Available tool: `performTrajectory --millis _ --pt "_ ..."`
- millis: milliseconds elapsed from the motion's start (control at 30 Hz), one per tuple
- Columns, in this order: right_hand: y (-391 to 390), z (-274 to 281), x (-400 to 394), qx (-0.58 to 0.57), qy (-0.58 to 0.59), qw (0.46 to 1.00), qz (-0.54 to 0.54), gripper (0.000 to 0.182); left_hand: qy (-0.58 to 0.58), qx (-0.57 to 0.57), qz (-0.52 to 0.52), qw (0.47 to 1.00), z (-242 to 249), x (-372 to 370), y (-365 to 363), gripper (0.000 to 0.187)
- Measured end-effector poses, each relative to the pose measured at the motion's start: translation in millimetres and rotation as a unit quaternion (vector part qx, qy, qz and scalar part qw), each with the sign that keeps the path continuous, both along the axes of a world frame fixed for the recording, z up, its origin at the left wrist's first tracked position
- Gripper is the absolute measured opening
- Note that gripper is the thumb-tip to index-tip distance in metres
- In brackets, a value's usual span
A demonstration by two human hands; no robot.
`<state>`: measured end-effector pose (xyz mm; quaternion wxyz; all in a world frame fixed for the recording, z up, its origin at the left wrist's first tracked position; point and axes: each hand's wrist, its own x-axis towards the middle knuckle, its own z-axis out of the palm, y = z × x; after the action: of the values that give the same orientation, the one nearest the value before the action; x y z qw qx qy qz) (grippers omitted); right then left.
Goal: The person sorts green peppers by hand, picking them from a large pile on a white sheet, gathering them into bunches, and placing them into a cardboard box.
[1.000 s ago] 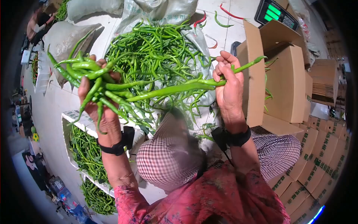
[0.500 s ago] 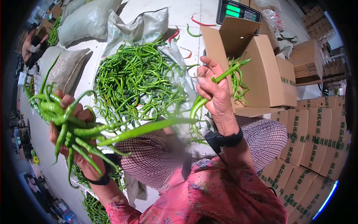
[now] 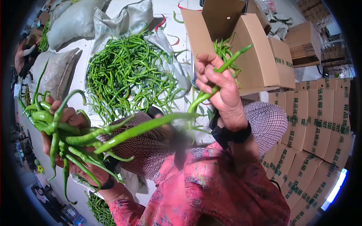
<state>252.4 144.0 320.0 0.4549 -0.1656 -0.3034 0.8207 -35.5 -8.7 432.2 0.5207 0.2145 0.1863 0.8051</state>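
A thick bunch of long green chili peppers [image 3: 81,139] is gripped in my left hand [image 3: 71,115], at the left; their tips stick out in all directions, and one long pepper points right toward the middle. My right hand [image 3: 222,86] is closed around a green chili pepper [image 3: 236,56], whose ends show above and below the fingers. Beyond both hands, a large heap of green chili peppers [image 3: 124,71] lies on a white woven sack [image 3: 130,17]. Right behind my right hand stands an open cardboard box [image 3: 260,56] with some green peppers inside.
Full woven sacks [image 3: 73,24] lie at the upper left, where another person [image 3: 22,56] sits. Stacked printed cartons [image 3: 316,124] line the right side. A few red peppers [image 3: 160,22] lie on the floor near the sack. More green peppers [image 3: 100,209] are at the lower left.
The view has tilted, so the heap, box and sacks sit higher and further left. Both hands keep hold of their peppers.
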Motion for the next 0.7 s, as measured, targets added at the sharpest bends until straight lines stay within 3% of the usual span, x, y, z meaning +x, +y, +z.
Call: performTrajectory --millis 100,167,200,333,433,567,633,667,700 --pt "1 4 14 -0.023 -0.018 0.999 -0.042 0.027 -0.049 0.022 -0.013 0.998 0 10 3 0.063" --pt "2 5 27 -0.033 -0.111 0.992 -0.048 0.024 0.002 0.004 0.008 1.0 -4 4 2 0.06" --pt "1 10 31 -0.039 -0.17 0.983 -0.062 0.024 0.001 -0.011 0.04 0.999 -3 11 3 0.056" --pt "-13 12 51 -0.051 -0.275 0.959 -0.037 0.034 -0.041 0.021 0.002 0.999 -9 11 5 0.054" --pt "-28 10 62 -0.067 -0.286 0.956 -0.008 0.035 -0.082 0.02 -0.027 0.996 -11 16 5 0.054" --pt "-49 15 69 0.013 -0.363 0.929 0.067 0.039 -0.128 -0.01 -0.053 0.99 -24 1 2 0.062" --pt "-57 19 71 0.04 -0.388 0.918 0.072 0.04 -0.162 0.011 -0.117 0.98 -26 1 10 0.062" --pt "-58 18 75 0.133 -0.456 0.878 0.059 0.04 -0.147 -0.024 -0.056 0.987 -25 10 4 0.062" --pt "-59 18 79 0.224 -0.516 0.826 0.045 0.041 -0.142 -0.014 -0.079 0.987 -28 11 6 0.063"
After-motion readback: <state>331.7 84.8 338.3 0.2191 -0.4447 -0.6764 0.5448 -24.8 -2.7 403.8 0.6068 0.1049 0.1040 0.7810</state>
